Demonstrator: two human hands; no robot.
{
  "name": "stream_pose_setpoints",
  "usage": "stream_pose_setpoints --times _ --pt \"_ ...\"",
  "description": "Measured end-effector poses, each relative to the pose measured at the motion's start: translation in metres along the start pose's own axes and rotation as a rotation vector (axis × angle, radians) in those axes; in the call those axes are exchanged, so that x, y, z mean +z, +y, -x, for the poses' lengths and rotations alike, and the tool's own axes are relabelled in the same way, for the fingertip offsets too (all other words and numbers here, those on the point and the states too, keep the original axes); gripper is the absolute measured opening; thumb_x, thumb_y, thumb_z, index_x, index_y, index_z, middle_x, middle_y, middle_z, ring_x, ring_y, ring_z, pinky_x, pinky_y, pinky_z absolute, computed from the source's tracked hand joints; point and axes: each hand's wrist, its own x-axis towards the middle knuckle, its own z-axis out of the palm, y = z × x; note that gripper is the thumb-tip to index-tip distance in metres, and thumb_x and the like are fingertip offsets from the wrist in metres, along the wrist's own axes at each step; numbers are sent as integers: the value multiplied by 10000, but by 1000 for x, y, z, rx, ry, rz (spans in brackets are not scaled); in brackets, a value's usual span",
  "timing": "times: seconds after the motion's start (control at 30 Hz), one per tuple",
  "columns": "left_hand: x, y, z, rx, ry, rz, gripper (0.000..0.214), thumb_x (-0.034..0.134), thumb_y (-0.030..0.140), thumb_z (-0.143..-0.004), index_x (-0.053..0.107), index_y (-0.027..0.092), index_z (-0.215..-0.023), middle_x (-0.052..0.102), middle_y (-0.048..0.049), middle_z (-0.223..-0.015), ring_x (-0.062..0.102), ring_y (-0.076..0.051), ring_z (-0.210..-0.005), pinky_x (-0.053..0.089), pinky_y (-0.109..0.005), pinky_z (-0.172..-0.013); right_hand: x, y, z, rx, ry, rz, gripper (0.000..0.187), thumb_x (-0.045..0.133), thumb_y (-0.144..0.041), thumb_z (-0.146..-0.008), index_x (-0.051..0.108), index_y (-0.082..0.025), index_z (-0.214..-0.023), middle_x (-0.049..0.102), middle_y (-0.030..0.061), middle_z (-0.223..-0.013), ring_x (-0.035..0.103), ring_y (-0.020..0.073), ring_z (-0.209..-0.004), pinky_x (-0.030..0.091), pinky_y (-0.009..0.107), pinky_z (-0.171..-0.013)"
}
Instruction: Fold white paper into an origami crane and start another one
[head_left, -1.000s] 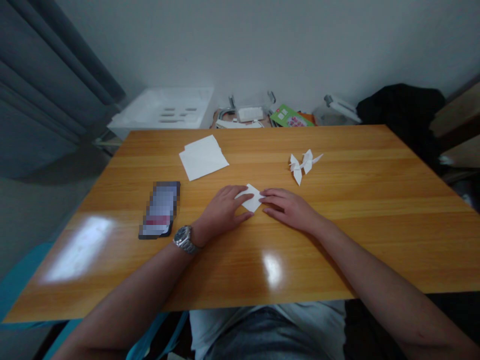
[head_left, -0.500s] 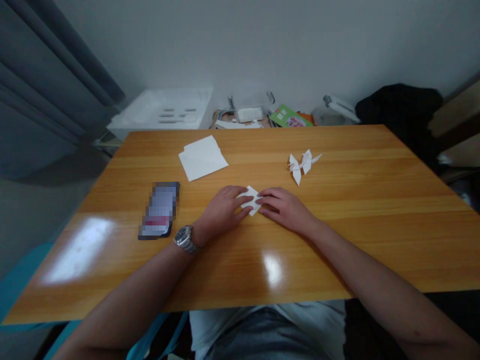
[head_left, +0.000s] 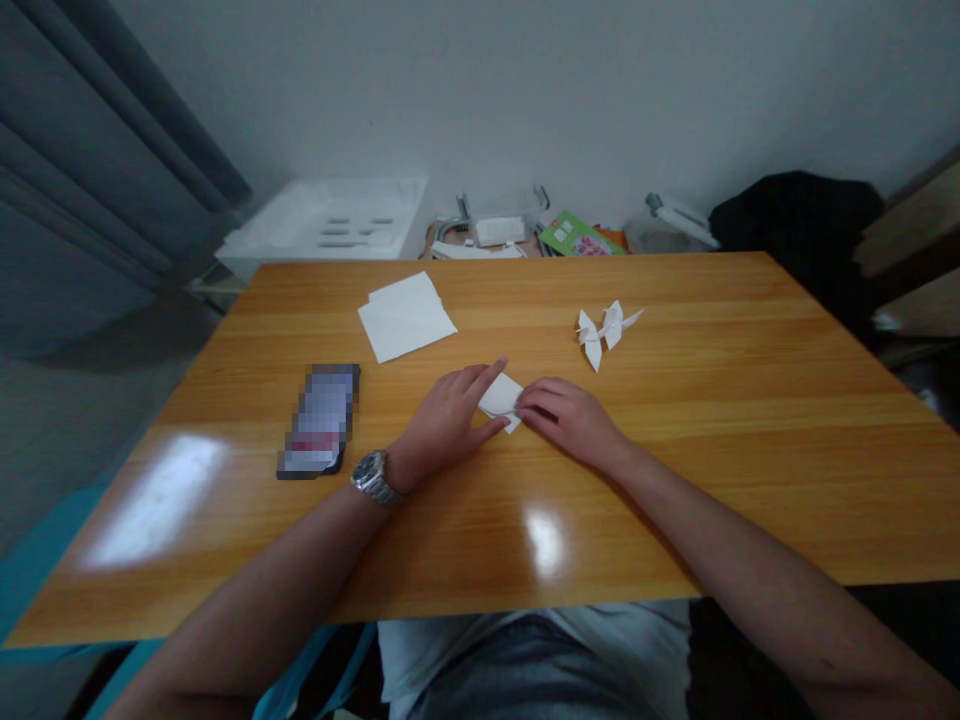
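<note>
A small folded piece of white paper [head_left: 500, 394] lies on the wooden table [head_left: 720, 400] between my two hands. My left hand [head_left: 447, 418], with a metal watch [head_left: 372, 478] at the wrist, rests at its left side; the thumb reaches along the lower edge and the fingers are stretched out, apart from the thumb. At the paper's right corner, my right hand [head_left: 571, 414] pinches the edge with its thumb and fingertips. Beyond the right hand sit two folded paper cranes [head_left: 613, 322], close together.
White paper sheets [head_left: 407, 320] lie stacked toward the back left. A phone [head_left: 321, 418] with a blurred screen is left of my left hand. Behind the table stand a white plastic tray [head_left: 300, 215], a green booklet [head_left: 574, 235] and a clear box [head_left: 667, 228].
My left hand's fingers have lifted off the paper and spread, uncovering more of it. My right fingers have drawn closer together at the right corner.
</note>
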Motion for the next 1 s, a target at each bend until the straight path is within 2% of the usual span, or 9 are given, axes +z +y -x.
stream_pose_setpoints --times 0.23,0.4,0.57,0.67,0.8,0.9,1.0 --pt "9 -8 3 -107 31 -27 1022 718 488 -893 121 144 -1649 437 -222 -1536 454 -367 -1404 405 -532 -1177 -3 0 -1 167 114 -125 97 610 -272 -991 685 -215 -969 722 55 -951 668 207 -877 516 345 -804" --pt "13 -10 5 -119 43 -10 1055 712 480 -895 68 120 -1649 403 -249 -1560 417 -382 -1442 373 -566 -1201 -3 4 -1 288 216 -102 68 615 -265 -953 641 -220 -909 694 36 -875 639 199 -790 483 324 -722" --pt "13 -8 4 -121 42 -13 1061 717 473 -892 59 128 -1650 378 -253 -1580 391 -387 -1466 359 -570 -1212 -7 9 -1 354 257 -38 118 599 -275 -939 597 -217 -837 644 39 -833 607 206 -766 458 331 -701" --pt "11 -8 4 -109 21 -18 1022 710 455 -904 89 132 -1649 380 -243 -1584 390 -378 -1467 360 -556 -1218 -10 12 -1 381 272 19 136 605 -291 -928 595 -215 -815 632 49 -839 592 214 -761 452 343 -700" --pt "8 -6 3 -31 3 -14 839 645 395 -956 205 185 -1639 359 -199 -1614 357 -355 -1493 340 -558 -1232 -11 16 0 402 273 55 165 615 -321 -924 604 -218 -795 632 60 -848 598 224 -767 468 362 -716" --pt "6 -3 3 69 -32 -25 665 560 301 -994 322 216 -1609 359 -161 -1628 341 -330 -1509 319 -557 -1247 -10 18 1 396 277 67 185 620 -343 -927 610 -222 -787 628 60 -842 599 223 -755 479 364 -704" --pt "5 -1 2 131 -95 -42 628 494 180 -983 369 260 -1594 358 -97 -1652 336 -302 -1518 282 -554 -1266 -8 20 1 378 279 62 193 621 -349 -932 616 -221 -788 629 58 -840 598 218 -745 488 360 -696"
